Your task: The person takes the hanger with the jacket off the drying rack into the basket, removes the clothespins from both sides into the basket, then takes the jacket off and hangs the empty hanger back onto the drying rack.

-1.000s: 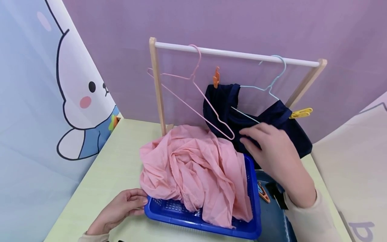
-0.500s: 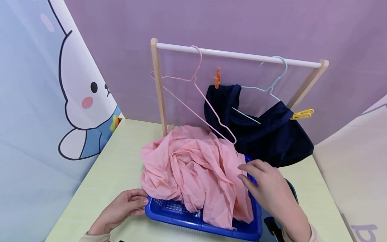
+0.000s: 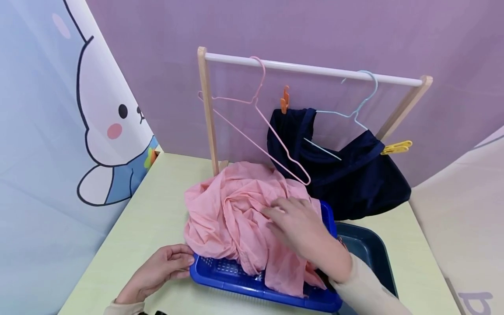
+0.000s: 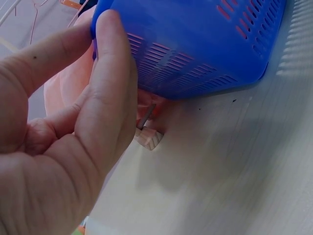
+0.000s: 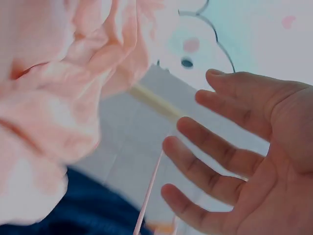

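Observation:
A crumpled pink cloth (image 3: 244, 210) fills the blue plastic basket (image 3: 232, 282) and spills over its back and left sides. My left hand (image 3: 167, 264) pinches the basket's left rim between thumb and fingers; the left wrist view shows the fingertips at the blue edge. Above the cloth is my right hand (image 3: 295, 223), fingers spread and loosely bent. In the right wrist view nothing lies between those fingers, and the pink folds (image 5: 63, 103) are apart from them. A bare pink hanger (image 3: 257, 105) hangs from the rack bar just behind the cloth.
The small rack's white bar (image 3: 311, 68) also carries a light blue hanger (image 3: 356, 109) with a dark navy garment (image 3: 354, 188). An orange clothespin (image 3: 285, 100) and a yellow clothespin (image 3: 397, 148) clip the garment. A dark teal tray (image 3: 372, 249) lies right of the basket.
My right hand has come down from in front of the navy garment and moved left over the pink cloth. My left hand stays at the basket rim.

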{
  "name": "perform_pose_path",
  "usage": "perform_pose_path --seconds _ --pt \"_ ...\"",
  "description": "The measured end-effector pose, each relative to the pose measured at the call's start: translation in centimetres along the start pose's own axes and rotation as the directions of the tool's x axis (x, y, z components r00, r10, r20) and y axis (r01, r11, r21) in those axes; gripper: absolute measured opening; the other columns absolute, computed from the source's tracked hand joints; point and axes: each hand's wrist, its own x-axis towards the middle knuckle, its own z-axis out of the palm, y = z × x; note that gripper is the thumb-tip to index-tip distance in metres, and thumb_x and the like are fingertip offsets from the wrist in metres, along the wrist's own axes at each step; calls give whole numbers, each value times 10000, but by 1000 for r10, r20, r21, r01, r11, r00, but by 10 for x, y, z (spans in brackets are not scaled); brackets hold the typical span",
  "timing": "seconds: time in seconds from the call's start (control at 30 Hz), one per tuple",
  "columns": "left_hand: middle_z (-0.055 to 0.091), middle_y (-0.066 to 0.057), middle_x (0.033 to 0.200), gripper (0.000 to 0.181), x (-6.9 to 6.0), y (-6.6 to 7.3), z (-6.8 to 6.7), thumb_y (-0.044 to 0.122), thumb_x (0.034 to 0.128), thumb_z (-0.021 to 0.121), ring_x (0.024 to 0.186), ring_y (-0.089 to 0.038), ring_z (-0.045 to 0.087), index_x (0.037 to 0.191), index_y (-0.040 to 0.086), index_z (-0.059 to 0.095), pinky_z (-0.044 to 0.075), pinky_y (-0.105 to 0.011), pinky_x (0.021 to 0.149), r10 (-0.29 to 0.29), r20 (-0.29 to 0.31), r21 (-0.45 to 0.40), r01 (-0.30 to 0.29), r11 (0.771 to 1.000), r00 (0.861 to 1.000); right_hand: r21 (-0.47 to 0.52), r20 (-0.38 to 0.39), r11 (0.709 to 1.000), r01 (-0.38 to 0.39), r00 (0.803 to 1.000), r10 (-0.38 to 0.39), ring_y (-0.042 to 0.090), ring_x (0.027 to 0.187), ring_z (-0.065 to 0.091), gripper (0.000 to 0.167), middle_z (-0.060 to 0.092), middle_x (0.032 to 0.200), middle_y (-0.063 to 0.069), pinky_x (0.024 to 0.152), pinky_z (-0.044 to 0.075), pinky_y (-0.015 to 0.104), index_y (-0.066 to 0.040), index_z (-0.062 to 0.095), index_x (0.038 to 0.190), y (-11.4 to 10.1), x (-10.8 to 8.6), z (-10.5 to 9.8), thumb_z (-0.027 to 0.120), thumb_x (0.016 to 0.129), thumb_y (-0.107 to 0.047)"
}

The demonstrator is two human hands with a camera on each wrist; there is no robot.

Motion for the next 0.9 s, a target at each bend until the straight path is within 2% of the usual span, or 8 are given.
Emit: perform_pose_path --seconds 0.1,0.2,0.33,0.4,0.5,0.63,0.77,0.9 --pt "680 -97 1024 209 0 0 -1 36 976 630 916 -175 687 1145 -79 588 585 -361 829 4 2 -2 -4 1000 1000 -71 30 989 129 991 -127 258 1085 593 277 651 1151 9 907 480 480 -269 712 1203 -15 30 9 730 930 -230" --pt "685 -97 1025 212 0 1 -1 38 976 633 915 -179 689 1148 -77 589 586 -364 828 6 6 -8 -6 1000 1000 -129 113 965 229 970 -215 255 1138 559 338 628 1220 4 914 462 469 -305 663 1289 -31 59 17 670 966 -204" --pt "692 -93 1027 208 1 0 -1 38 977 633 912 -176 690 1152 -67 591 585 -376 833 6 10 -15 -5 1000 1000 -137 234 944 301 936 -264 251 1193 519 434 592 1314 5 928 462 444 -353 570 1386 -48 95 34 572 1020 -121" --pt "692 -93 1027 200 0 -1 -2 36 980 628 912 -174 689 1151 -63 592 585 -379 834 6 10 -19 -6 1000 1000 -123 299 944 305 919 -258 249 1238 479 452 551 1378 2 965 452 449 -384 532 1417 -55 111 47 506 1055 -113" --pt "688 -92 1028 191 0 -2 -2 25 980 622 914 -173 688 1148 -61 591 585 -373 833 9 14 -24 -8 1000 1000 -90 408 948 305 880 -244 261 1326 393 475 459 1477 11 1041 402 476 -420 465 1477 -63 129 67 454 1083 -155" --pt "681 -99 1033 179 0 -3 -3 16 984 612 921 -182 689 1145 -60 592 585 -364 830 11 18 -31 -11 999 1000 -60 503 953 297 834 -228 263 1348 358 438 432 1485 16 1047 365 481 -449 483 1460 -71 143 88 465 1082 -228" --pt "681 -98 1028 162 0 -3 -2 16 986 608 924 -182 688 1134 -51 599 584 -364 832 15 24 -34 -15 999 1000 -75 521 955 288 828 -209 229 1258 425 357 522 1343 -24 953 396 434 -446 623 1319 -73 147 98 509 1061 -228" --pt "675 -91 1028 152 2 -3 -3 8 989 599 920 -171 684 1130 -49 600 585 -358 831 22 31 -30 -21 999 999 -82 518 947 310 825 -225 193 1123 492 299 569 1212 -41 860 436 389 -426 698 1178 -70 145 102 556 1032 -207"
